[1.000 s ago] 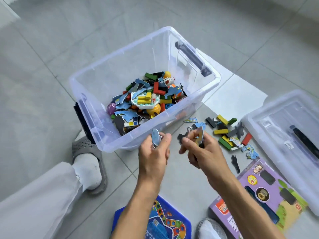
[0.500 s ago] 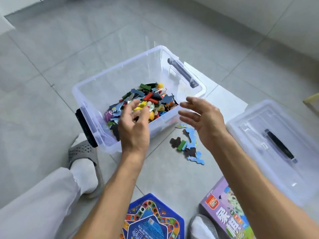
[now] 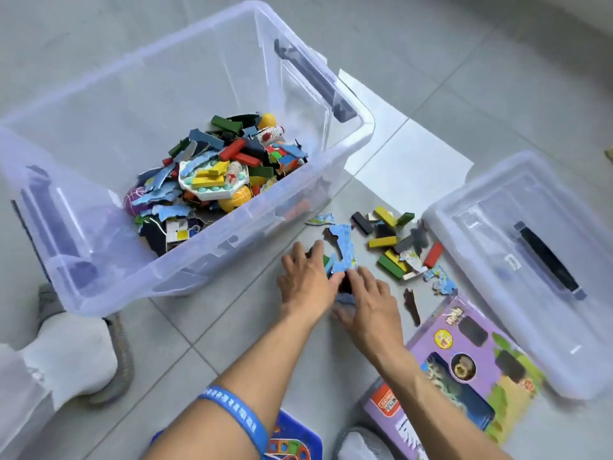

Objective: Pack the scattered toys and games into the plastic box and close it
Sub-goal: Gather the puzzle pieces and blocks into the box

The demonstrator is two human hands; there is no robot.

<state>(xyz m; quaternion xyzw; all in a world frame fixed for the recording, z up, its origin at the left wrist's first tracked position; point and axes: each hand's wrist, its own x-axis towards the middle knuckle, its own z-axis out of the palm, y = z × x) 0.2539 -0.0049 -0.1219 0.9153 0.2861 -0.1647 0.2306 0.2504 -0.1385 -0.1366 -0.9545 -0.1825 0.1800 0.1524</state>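
The clear plastic box [image 3: 365, 127] stands open on the tiled floor, partly filled with coloured blocks, puzzle pieces and small toys [image 3: 212, 180]. Its clear lid [image 3: 530, 260] with a black handle lies to the right. Between them a small pile of blue puzzle pieces [image 3: 343, 247] lies on the floor. My left hand [image 3: 306, 277] rests on the pile's left side with fingers spread. From the near right, my right hand [image 3: 368, 300] touches the same pile. Coloured wooden blocks [image 3: 391, 242] lie scattered further right.
A purple game carton [image 3: 464, 370] lies at the lower right and a blue game board [image 3: 295, 439] at the bottom edge. A white sheet [image 3: 408, 161] lies behind the blocks. My foot in a grey slipper [image 3: 116, 353] stands left, near the box.
Both hands carried puzzle pieces over the box, released them there, then came down to the pile on the floor. The camera has moved closer.
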